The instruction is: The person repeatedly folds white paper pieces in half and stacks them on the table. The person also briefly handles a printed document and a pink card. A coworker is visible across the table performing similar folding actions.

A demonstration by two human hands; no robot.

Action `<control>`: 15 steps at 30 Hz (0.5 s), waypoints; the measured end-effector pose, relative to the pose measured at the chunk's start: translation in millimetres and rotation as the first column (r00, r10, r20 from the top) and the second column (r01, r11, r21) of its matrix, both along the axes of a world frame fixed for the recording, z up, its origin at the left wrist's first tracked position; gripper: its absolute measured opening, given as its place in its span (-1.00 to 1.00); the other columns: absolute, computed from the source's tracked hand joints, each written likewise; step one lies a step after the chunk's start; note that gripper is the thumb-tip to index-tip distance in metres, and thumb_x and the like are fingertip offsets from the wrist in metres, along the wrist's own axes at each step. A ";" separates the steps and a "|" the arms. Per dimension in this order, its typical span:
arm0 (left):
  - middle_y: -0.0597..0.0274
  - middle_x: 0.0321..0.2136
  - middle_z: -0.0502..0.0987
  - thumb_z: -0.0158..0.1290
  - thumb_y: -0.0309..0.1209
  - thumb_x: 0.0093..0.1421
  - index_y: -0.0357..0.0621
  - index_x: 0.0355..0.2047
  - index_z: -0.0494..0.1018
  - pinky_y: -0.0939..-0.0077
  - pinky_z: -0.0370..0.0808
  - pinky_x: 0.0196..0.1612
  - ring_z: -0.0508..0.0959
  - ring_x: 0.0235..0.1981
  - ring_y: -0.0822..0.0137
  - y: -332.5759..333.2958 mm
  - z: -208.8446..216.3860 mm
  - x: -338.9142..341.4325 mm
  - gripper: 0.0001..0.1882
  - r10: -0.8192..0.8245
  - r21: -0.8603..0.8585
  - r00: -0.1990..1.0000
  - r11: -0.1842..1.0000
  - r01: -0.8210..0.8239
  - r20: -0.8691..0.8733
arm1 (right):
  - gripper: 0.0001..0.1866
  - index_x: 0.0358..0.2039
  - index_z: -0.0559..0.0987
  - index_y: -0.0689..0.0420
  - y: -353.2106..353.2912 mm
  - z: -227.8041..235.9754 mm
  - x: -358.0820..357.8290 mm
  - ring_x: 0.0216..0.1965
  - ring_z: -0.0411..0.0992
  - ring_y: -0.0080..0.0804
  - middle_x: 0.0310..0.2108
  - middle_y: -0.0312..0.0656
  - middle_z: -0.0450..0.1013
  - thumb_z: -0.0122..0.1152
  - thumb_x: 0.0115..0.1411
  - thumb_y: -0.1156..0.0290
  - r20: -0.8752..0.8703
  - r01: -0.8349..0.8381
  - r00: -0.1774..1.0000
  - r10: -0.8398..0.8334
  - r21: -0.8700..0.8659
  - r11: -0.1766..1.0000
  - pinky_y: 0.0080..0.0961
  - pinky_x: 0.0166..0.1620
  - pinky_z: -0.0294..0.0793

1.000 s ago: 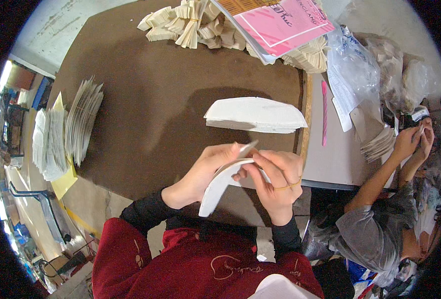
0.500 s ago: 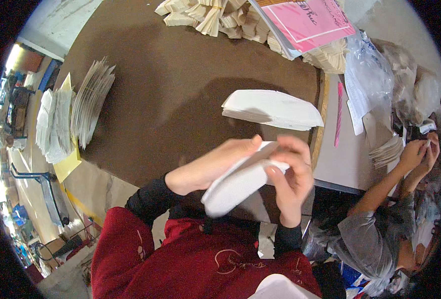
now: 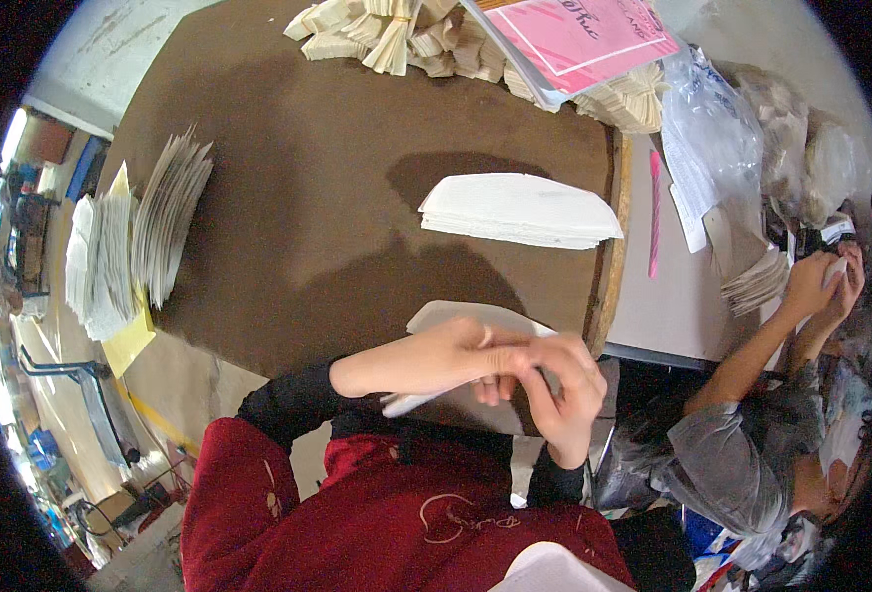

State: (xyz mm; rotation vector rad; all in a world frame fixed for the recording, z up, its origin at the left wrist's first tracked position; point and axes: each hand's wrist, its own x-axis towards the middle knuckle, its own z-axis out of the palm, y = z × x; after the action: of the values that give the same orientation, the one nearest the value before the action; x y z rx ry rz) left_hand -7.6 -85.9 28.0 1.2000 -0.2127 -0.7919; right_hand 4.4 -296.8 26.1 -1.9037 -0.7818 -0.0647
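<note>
Close to the table's near edge, my left hand (image 3: 426, 357) is closed on a folded white paper piece (image 3: 480, 313). The piece's curved far edge shows beyond my knuckles, and another part of it sticks out below my wrist. My right hand (image 3: 566, 390) meets the left one at the piece's right end, its fingers bent and closed there. Both sets of fingertips overlap and are slightly blurred. Beyond my hands a low stack of white paper pieces (image 3: 520, 209) with tapered ends lies flat on the brown table (image 3: 298, 227).
Bundles of cream folded strips (image 3: 387, 39) lie along the far edge, with a pink-covered booklet (image 3: 584, 44) on top. Fanned paper stacks (image 3: 170, 217) stand at the left. Rightward are a pink stick (image 3: 654, 212), plastic bags (image 3: 717, 118) and a co-worker's hands (image 3: 826, 281).
My left hand has rolled over the white paper piece, whose opened halves now mostly hide behind it. My right hand has come down and closed in beside the left. The view has shifted slightly.
</note>
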 end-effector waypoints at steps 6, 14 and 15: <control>0.12 0.14 0.50 0.23 -0.29 0.18 -0.02 0.26 0.37 0.10 0.45 0.17 0.52 0.10 -0.05 27.2 12.2 -50.6 -0.38 -0.127 0.358 0.675 0.909 -0.214 0.727 | -0.64 -0.18 0.55 0.11 -50.0 -27.0 -57.5 -0.17 0.55 -0.02 -0.20 -0.08 0.51 0.23 0.00 0.74 0.016 0.158 0.987 -0.160 0.099 0.983 -0.12 -0.05 0.55; 0.12 -0.20 0.59 0.14 -0.56 0.14 -0.18 0.08 0.51 0.23 0.57 -0.18 0.60 -0.24 0.04 -8.3 -41.7 -99.3 -0.55 0.024 0.312 0.422 0.635 -0.707 0.906 | -0.46 0.04 0.52 0.00 -50.0 -50.3 -62.1 0.09 0.41 -0.12 -0.02 -0.19 0.45 0.31 0.02 0.68 0.093 0.139 0.987 -0.129 -0.115 0.984 -0.05 0.21 0.38; 0.13 -0.21 0.59 0.15 -0.56 0.16 -0.18 0.06 0.52 0.23 0.58 -0.21 0.60 -0.27 0.05 -10.0 -41.4 -98.7 -0.58 0.019 0.213 0.284 0.617 -0.758 0.959 | -0.47 0.04 0.52 0.00 -49.5 -47.3 -61.2 0.06 0.43 -0.13 -0.03 -0.20 0.46 0.32 0.03 0.66 0.091 0.112 0.991 -0.096 -0.195 0.974 -0.09 0.16 0.40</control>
State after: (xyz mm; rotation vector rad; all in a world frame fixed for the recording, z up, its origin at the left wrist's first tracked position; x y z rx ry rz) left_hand -106.3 -96.0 -13.3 2.2168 -0.5003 0.5038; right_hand -56.7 -346.3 -21.2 -2.1437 -0.7658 -0.1337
